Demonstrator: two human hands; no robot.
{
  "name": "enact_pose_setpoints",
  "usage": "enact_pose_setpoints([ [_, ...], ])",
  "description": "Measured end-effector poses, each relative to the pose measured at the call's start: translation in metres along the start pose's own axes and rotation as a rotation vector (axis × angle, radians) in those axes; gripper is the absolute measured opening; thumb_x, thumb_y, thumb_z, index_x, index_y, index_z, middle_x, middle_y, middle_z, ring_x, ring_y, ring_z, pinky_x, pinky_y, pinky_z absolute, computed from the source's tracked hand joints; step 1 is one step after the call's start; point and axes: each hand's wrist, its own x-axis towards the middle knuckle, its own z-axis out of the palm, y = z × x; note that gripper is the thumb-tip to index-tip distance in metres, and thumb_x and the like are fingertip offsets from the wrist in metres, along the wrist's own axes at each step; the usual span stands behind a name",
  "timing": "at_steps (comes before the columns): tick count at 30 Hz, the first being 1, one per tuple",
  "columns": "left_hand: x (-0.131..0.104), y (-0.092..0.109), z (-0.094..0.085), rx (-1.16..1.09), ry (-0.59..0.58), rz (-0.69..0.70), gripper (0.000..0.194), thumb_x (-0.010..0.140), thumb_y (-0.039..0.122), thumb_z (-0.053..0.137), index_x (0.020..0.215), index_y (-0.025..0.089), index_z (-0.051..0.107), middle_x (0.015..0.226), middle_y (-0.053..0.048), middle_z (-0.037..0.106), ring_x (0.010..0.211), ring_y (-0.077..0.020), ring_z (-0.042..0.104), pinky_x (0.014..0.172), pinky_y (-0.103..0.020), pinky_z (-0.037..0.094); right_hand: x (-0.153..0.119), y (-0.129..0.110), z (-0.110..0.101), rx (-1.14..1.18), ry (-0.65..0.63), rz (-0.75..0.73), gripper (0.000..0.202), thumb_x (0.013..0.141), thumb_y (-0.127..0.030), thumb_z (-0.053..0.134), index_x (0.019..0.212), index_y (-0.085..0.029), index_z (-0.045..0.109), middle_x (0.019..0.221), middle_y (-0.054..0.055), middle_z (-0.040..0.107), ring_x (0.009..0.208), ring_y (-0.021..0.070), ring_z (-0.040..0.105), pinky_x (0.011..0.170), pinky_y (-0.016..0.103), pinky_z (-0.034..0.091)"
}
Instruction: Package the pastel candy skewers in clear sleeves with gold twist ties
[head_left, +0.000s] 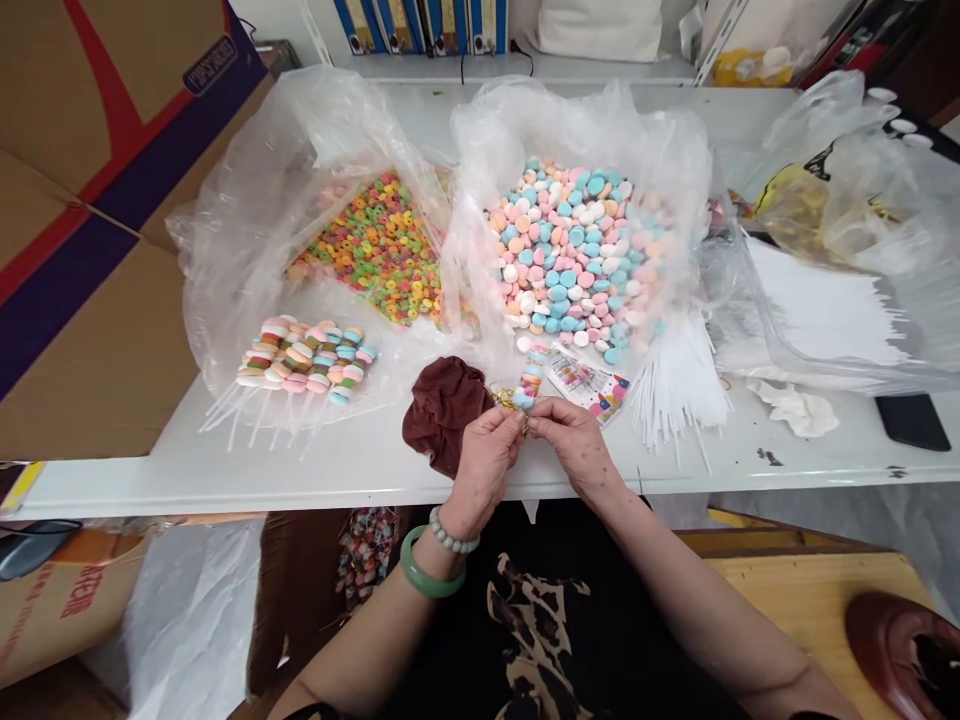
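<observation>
My left hand point(489, 450) and my right hand point(579, 448) meet near the table's front edge, both closed in a fingertip pinch. Between them is a gold twist tie point(526, 428) at the lower end of a candy skewer point(529, 382), whose stacked sweets seem to be in a clear wrapper. More gold ties point(504, 398) lie just beside my left fingers. A crumpled brown cloth point(444, 412) is left of that hand. Beyond my right hand lies a printed packet point(589, 382). My fingers hide the stick's end.
Clear bags hold pastel candies point(570, 250) and colourful ring candies point(382, 250). Finished-looking candy skewers point(307, 360) lie at left. White sticks point(679, 390), a tissue point(795, 408) and a dark flat object point(912, 422) are at right. A large cardboard box point(97, 330) borders the left side.
</observation>
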Motion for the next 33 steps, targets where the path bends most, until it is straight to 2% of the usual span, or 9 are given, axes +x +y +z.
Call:
enact_pose_setpoints([
  [6, 0.003, -0.012, -0.002, 0.054, -0.008, 0.005, 0.043, 0.069, 0.049, 0.075, 0.061, 0.015, 0.05, 0.051, 0.006, 0.042, 0.042, -0.0017, 0.028, 0.041, -0.017, 0.016, 0.002, 0.005, 0.003, 0.005, 0.111, 0.104, 0.021, 0.064, -0.031, 0.074, 0.06, -0.019, 0.056, 0.057, -0.006, 0.052, 0.058, 0.0114, 0.047, 0.06, 0.026, 0.038],
  [10, 0.001, -0.006, -0.004, -0.007, -0.057, -0.07, 0.043, 0.065, 0.05, 0.077, 0.062, 0.015, 0.051, 0.052, 0.005, 0.044, 0.042, -0.0018, 0.029, 0.04, -0.016, 0.015, 0.001, -0.004, -0.003, 0.302, -0.052, 0.254, 0.028, 0.056, -0.027, 0.08, 0.078, -0.018, 0.064, 0.067, -0.004, 0.062, 0.06, 0.0108, 0.053, 0.062, 0.026, 0.043],
  [14, -0.001, 0.004, -0.017, 0.04, -0.351, -0.275, 0.042, 0.061, 0.049, 0.08, 0.061, 0.013, 0.057, 0.051, 0.002, 0.049, 0.041, -0.0025, 0.033, 0.04, -0.018, 0.011, -0.007, -0.021, -0.015, 0.262, -0.29, 0.221, 0.047, 0.058, -0.028, 0.081, 0.103, -0.02, 0.068, 0.074, -0.003, 0.066, 0.063, 0.0129, 0.057, 0.063, 0.027, 0.047],
  [17, 0.002, 0.014, -0.032, 0.146, -0.633, -0.403, 0.044, 0.052, 0.049, 0.085, 0.061, 0.011, 0.064, 0.049, 0.0, 0.052, 0.04, -0.004, 0.035, 0.04, -0.02, 0.014, -0.02, -0.03, -0.019, -0.051, -0.521, -0.029, 0.028, 0.078, -0.038, 0.069, 0.097, -0.019, 0.07, 0.084, 0.003, 0.07, 0.072, 0.0162, 0.062, 0.063, 0.029, 0.048],
  [21, 0.013, 0.049, -0.042, 0.378, -0.871, -0.433, 0.046, 0.059, 0.054, 0.079, 0.056, 0.012, 0.062, 0.043, 0.002, 0.048, 0.036, -0.0037, 0.028, 0.038, -0.023, 0.015, -0.044, -0.036, -0.011, -0.521, -0.32, -0.56, 0.022, 0.093, -0.032, 0.052, 0.083, -0.019, 0.066, 0.069, 0.003, 0.065, 0.061, 0.0145, 0.054, 0.059, 0.029, 0.043],
  [25, 0.006, 0.093, -0.031, 0.948, -1.093, -0.105, 0.027, 0.07, 0.038, 0.075, 0.062, 0.014, 0.066, 0.051, 0.002, 0.054, 0.048, -0.009, 0.044, 0.048, -0.023, 0.033, -0.056, -0.053, -0.005, -1.063, -0.405, -1.077, 0.023, 0.093, -0.016, 0.046, 0.075, -0.017, 0.06, 0.063, 0.003, 0.056, 0.06, 0.0161, 0.047, 0.062, 0.033, 0.036],
  [26, 0.0, 0.098, -0.025, 1.132, -1.027, 0.092, 0.023, 0.073, 0.033, 0.072, 0.062, 0.015, 0.065, 0.052, 0.002, 0.053, 0.051, -0.0104, 0.047, 0.051, -0.023, 0.035, -0.053, -0.058, -0.005, -1.201, -0.425, -1.151, 0.022, 0.091, -0.011, 0.046, 0.076, -0.016, 0.061, 0.064, 0.004, 0.057, 0.062, 0.0165, 0.046, 0.062, 0.033, 0.035],
  [28, -0.013, 0.095, -0.011, 1.423, -0.586, 0.529, 0.024, 0.081, 0.023, 0.063, 0.058, 0.016, 0.06, 0.054, 0.0, 0.053, 0.053, -0.0125, 0.05, 0.055, -0.025, 0.038, -0.039, -0.068, -0.008, -1.299, -0.368, -1.136, 0.024, 0.086, -0.004, 0.045, 0.074, -0.015, 0.062, 0.062, 0.005, 0.057, 0.06, 0.0163, 0.044, 0.06, 0.032, 0.033],
  [33, -0.021, 0.049, 0.02, 1.193, 0.076, 0.904, 0.024, 0.093, 0.018, 0.041, 0.082, 0.017, 0.062, 0.071, -0.006, 0.058, 0.068, -0.0167, 0.056, 0.067, -0.029, 0.044, 0.011, -0.077, -0.008, -0.656, 0.019, -0.594, 0.032, 0.087, -0.025, 0.046, 0.059, -0.019, 0.06, 0.052, -0.003, 0.05, 0.051, 0.0122, 0.039, 0.052, 0.026, 0.034],
])
